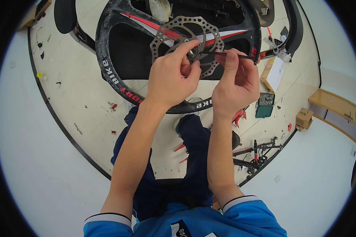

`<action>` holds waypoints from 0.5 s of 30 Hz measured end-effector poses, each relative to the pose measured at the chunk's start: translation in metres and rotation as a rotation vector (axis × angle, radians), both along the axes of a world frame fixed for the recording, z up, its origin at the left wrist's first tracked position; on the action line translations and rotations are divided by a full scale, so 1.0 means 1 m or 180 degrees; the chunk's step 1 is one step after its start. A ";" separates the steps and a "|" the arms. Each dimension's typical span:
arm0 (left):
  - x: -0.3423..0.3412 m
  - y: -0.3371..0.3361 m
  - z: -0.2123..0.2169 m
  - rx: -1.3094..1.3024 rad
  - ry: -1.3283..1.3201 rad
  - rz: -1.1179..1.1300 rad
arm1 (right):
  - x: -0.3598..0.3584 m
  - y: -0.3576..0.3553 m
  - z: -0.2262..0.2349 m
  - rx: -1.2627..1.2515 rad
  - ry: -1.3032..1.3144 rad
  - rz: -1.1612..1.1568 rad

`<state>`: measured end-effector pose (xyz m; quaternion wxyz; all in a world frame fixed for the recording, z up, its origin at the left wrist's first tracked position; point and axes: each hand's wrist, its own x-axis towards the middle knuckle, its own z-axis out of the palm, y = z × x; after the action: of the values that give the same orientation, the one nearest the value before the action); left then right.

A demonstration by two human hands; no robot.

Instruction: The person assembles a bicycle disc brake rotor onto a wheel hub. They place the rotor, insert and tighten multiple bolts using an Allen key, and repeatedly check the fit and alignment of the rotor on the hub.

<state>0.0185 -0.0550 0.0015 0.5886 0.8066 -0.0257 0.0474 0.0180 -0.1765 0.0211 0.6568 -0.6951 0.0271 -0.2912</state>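
Note:
A black bicycle wheel [114, 75] with broad red and white spokes lies in front of me. At its middle is a silver disc brake rotor [214, 33] full of holes, around a metal hub [192, 53]. My left hand [168, 77] is closed at the hub, index finger reaching over the rotor's centre and thumb below it, the axle end between them. In a pinch of thumb and fingers, my right hand [238, 81] holds a thin black rod [211, 53], its tip close to the hub's right side. The rod's far end is partly behind my fingers.
Under the wheel is a dark padded seat [130, 55] with black armrests [65, 17] on either side. Rightward on the floor lie an open green case [264, 111], a box [275, 74], a small carton [304, 117] and a black bike frame [249, 162]. Small scraps are scattered leftward.

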 end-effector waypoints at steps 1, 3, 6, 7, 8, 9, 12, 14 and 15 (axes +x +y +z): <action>0.000 0.001 0.000 0.0004 0.0000 -0.0004 | 0.000 0.001 0.000 -0.0112 0.0005 0.0009; 0.000 0.001 0.000 0.0055 0.0013 -0.0008 | 0.000 0.003 -0.002 -0.0265 -0.0018 -0.0019; 0.000 0.001 0.001 0.0080 0.0036 -0.0010 | 0.003 0.003 -0.008 -0.0350 -0.0073 -0.0027; 0.000 0.001 0.001 0.0077 0.0043 -0.0013 | 0.003 0.004 -0.008 -0.0325 -0.0045 -0.0020; 0.000 0.001 0.001 0.0064 0.0049 -0.0018 | 0.003 0.004 -0.009 -0.0298 -0.0016 -0.0012; 0.000 0.001 0.002 0.0054 0.0054 -0.0021 | 0.004 0.004 -0.010 -0.0325 -0.0039 -0.0015; -0.001 0.000 -0.001 -0.0040 -0.0060 -0.0009 | 0.005 0.003 -0.012 -0.0417 -0.0074 -0.0030; -0.001 0.000 -0.002 -0.0080 -0.0148 0.0003 | 0.005 0.004 -0.012 -0.0496 -0.0051 -0.0047; -0.001 0.000 -0.003 -0.0078 -0.0174 0.0006 | 0.005 0.003 -0.013 -0.0638 -0.0097 -0.0044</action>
<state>0.0180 -0.0551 -0.0017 0.5974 0.7978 -0.0405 0.0703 0.0235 -0.1736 0.0079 0.5823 -0.7525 -0.0074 -0.3075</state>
